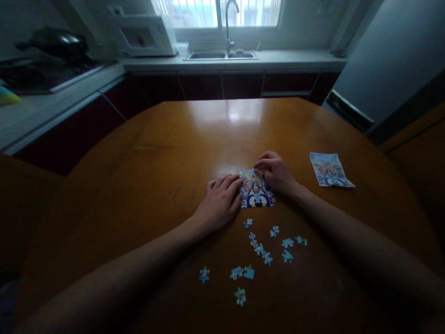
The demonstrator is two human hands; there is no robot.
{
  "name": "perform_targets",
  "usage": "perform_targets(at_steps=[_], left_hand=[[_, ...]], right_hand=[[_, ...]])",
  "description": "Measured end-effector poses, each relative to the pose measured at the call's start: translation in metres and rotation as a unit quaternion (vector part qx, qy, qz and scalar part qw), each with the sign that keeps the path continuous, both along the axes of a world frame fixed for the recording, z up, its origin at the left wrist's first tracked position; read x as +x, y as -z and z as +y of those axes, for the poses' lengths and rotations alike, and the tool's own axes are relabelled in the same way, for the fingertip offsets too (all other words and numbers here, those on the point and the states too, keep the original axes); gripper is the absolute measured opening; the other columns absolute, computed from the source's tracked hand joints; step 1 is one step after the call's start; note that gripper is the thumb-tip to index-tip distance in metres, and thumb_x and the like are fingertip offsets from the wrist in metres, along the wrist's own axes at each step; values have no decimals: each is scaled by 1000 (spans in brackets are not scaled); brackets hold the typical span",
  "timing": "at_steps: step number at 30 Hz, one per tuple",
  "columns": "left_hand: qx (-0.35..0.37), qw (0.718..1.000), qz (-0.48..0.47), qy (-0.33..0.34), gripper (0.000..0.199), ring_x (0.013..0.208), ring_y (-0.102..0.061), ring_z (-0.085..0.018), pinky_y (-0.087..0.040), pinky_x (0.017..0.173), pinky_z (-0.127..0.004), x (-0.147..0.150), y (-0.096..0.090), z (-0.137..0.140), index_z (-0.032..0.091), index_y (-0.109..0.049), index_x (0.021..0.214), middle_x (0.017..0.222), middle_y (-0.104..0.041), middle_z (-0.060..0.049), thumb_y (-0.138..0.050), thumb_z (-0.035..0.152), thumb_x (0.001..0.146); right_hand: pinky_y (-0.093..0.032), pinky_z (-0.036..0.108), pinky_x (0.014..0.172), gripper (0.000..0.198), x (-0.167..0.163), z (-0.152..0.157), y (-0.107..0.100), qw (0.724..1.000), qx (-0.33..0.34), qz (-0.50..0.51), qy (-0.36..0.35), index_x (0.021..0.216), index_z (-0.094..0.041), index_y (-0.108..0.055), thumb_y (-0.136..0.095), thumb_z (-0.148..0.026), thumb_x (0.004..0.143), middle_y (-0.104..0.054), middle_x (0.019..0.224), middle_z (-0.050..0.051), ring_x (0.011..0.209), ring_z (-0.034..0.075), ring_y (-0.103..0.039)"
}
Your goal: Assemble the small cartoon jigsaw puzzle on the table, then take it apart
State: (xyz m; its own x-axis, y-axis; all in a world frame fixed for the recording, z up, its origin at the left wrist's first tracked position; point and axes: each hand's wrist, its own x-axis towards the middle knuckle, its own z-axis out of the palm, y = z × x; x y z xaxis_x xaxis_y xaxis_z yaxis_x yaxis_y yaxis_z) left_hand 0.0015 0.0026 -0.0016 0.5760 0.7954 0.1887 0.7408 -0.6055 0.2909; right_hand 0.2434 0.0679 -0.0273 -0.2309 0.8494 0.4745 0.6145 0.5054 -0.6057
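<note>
Loose jigsaw pieces [259,249], 5 to 7 o'clock of dog-face jigsaw puzzle [256,192] flat on wooden table [167,139]. Near 9 o'clock: left hand [220,197], fingers outstretched to edge. 1 to 2 o'clock: right hand [276,171], curled at corner; cannot tell whether pinching. Beyond, 2 to 3 o'clock: printed sheet [330,169].

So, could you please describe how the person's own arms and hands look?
The left hand and right hand are ungloved. The left forearm and right forearm are bare, with no sleeve, watch or bracelet visible. The image is too dim to judge small markings.
</note>
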Motion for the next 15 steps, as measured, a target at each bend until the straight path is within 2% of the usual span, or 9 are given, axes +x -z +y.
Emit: perform_targets(at_steps=[5, 15], left_hand=[[3, 1000, 3, 1, 40, 140, -43, -27, -33, 112, -50, -1, 0, 0, 25, -49, 143, 153, -51, -8, -48, 32, 104], [-1, 1000, 3, -2, 39, 141, -42, -27, -33, 113, -50, 0, -2, 0, 24, -50, 142, 153, -51, -8, -47, 32, 104]], right_hand=[[-48, 41, 87, 33, 0, -1, -1, 1000, 8, -12, -22, 73, -23, -78, -54, -2, 82, -65, 90, 7, 94, 23, -58], [-48, 42, 88, 34, -1, -1, -3, 999, 10, -3, -31, 70, -25, -78, -56, -1, 80, -67, 89, 6, 93, 23, -59]])
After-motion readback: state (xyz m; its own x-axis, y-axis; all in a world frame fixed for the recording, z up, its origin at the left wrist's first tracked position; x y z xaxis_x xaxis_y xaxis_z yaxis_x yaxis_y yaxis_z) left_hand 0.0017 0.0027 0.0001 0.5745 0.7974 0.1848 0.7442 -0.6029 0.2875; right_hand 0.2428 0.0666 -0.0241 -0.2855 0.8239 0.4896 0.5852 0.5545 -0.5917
